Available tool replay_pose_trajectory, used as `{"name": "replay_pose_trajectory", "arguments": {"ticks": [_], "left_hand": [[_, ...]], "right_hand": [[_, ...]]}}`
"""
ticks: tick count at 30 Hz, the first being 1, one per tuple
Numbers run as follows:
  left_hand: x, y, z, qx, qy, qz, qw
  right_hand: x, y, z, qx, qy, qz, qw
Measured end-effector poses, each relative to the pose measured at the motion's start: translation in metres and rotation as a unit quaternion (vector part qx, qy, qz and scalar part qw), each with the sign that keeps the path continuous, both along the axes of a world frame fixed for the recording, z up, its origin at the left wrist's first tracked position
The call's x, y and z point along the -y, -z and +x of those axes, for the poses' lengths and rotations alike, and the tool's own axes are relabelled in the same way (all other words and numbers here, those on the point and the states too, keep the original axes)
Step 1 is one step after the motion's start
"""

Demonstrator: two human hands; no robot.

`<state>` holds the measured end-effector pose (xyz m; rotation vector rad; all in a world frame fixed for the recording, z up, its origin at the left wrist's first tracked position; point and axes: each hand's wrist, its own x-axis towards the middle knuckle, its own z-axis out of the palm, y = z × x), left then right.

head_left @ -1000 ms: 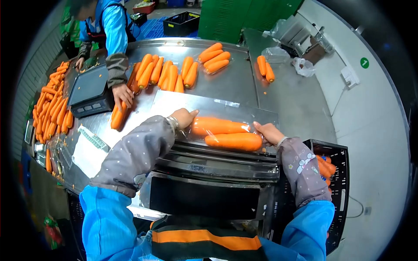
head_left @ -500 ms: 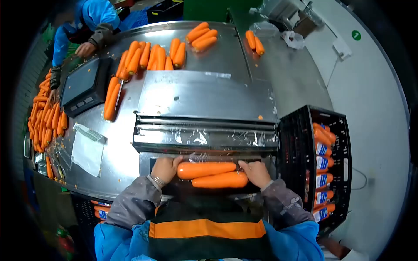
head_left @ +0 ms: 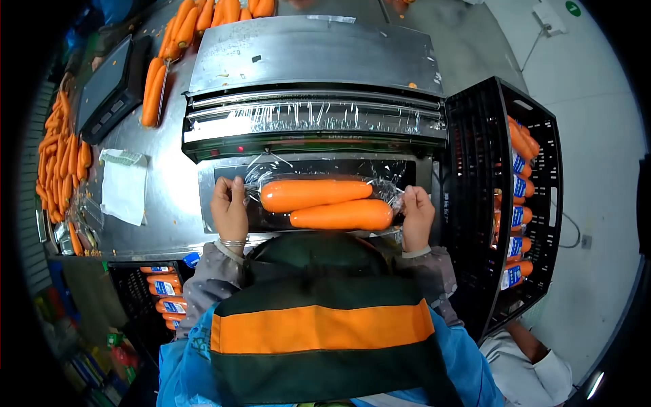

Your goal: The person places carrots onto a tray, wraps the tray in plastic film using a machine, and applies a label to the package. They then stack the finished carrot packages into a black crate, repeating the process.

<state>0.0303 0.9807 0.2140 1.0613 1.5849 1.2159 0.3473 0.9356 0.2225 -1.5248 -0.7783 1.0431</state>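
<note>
Two carrots [head_left: 316,195] lie side by side in clear plastic film [head_left: 390,192] over the dark plate [head_left: 325,167] in front of the wrapping machine [head_left: 312,122]. At the left end of the pair, my left hand [head_left: 230,207] is closed, thumb against fingers, on the gathered film. My right hand [head_left: 416,216] pinches the film at the other end. The film is drawn out sideways between both hands and looks wrinkled at its ends.
A black crate [head_left: 498,203] of labelled carrot packs stands on the right, another [head_left: 129,285] at lower left. Beyond the left hand are a white sheet [head_left: 124,186], a scale [head_left: 112,91] and a carrot pile [head_left: 61,159]. A person in white [head_left: 529,370] is at lower right.
Both hands have moved outward from the carrots, and the film now stretches past both ends. The view has tilted down, so the co-worker at upper left is mostly out of view.
</note>
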Motion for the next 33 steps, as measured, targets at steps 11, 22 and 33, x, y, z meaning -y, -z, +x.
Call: {"name": "replay_pose_trajectory", "arguments": {"ticks": [11,22,33], "left_hand": [[0.002,0.009,-0.017,-0.464,0.021,0.159,0.871],[-0.02,0.004,0.016,0.314,0.61,-0.136,0.715],[-0.026,-0.02,0.037,0.128,0.719,0.115,0.673]], "right_hand": [[-0.016,0.017,0.02,0.478,-0.063,0.08,0.873],[-0.049,-0.033,-0.038,-0.279,-0.62,-0.111,0.725],[-0.006,-0.116,-0.077,0.399,-0.552,0.229,0.696]]}}
